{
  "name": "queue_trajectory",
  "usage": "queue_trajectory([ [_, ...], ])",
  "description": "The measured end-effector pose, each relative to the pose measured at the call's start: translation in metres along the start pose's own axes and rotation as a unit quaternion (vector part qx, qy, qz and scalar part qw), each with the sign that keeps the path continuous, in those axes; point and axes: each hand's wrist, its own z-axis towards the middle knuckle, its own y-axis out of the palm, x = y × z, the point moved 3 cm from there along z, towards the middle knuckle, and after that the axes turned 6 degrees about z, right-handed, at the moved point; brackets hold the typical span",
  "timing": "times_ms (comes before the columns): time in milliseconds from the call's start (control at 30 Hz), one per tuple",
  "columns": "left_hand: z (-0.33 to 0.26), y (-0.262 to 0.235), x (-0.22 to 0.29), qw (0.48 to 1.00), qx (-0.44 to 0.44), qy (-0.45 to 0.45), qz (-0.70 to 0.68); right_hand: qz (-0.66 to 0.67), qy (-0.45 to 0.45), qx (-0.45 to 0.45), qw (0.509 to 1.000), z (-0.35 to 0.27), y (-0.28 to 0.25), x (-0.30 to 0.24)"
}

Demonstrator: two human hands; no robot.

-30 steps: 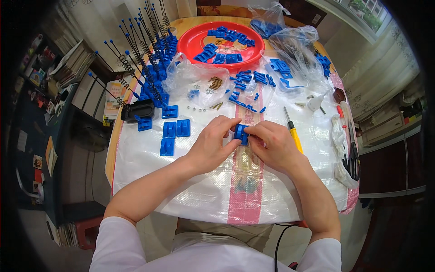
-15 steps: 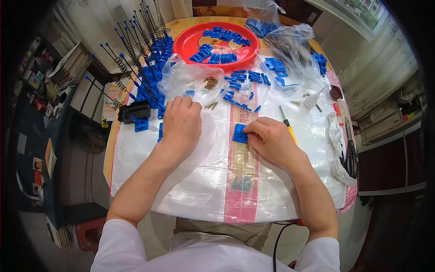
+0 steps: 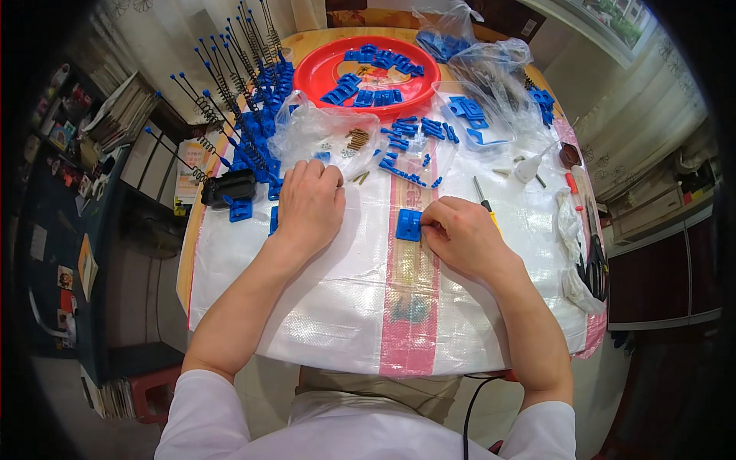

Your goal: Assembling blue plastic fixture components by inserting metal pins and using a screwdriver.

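Observation:
My right hand (image 3: 466, 236) is closed in a pinch on the right edge of a small square blue plastic plate (image 3: 409, 225), over the sheet's printed stripe. My left hand (image 3: 310, 203) rests palm down at the left, fingers bent and close together; their tips are hidden, so what they hold cannot be seen. Just beyond it are small silvery nuts (image 3: 326, 146) and a pile of brass-coloured screws (image 3: 357, 139), with loose screws (image 3: 361, 177) closer in. Another blue piece (image 3: 274, 221) shows partly behind my left wrist.
A red basin (image 3: 300, 86) with blue parts stands at the back. Upright blue pieces with springs and rods (image 3: 253, 126) crowd the left. Blue parts lie in the middle. On the right are a screwdriver (image 3: 483, 198), a white bottle (image 3: 527, 169), scissors (image 3: 595, 268) and plastic bags (image 3: 491, 77).
The blue plate has turned slightly in my right hand's pinch. My left hand has shifted a little, staying beside the screws; the parts around lie as before.

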Motion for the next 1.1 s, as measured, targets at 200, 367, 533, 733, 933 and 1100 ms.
queue_trajectory([
  [200,-0.002,-0.006,0.033,0.976,-0.017,0.085,-0.202,-0.002,-0.017,0.004,1.000,-0.001,0.002,0.001],
  [367,-0.011,-0.002,0.055,0.962,-0.043,0.134,-0.234,-0.011,-0.024,-0.003,1.000,0.000,0.004,-0.004],
  [533,-0.011,0.002,0.056,0.959,-0.096,0.152,-0.220,-0.019,0.000,0.022,1.000,0.000,0.000,0.004],
  [733,-0.012,-0.006,0.061,0.957,-0.081,0.169,-0.220,-0.047,0.049,-0.006,0.998,0.000,-0.003,0.007],
  [933,-0.010,0.003,0.051,0.968,-0.037,0.118,-0.216,-0.062,0.041,0.105,0.992,0.003,-0.002,0.015],
  [1100,-0.004,-0.004,0.042,0.977,-0.007,0.075,-0.200,-0.072,0.055,0.127,0.988,0.003,-0.001,0.023],
])
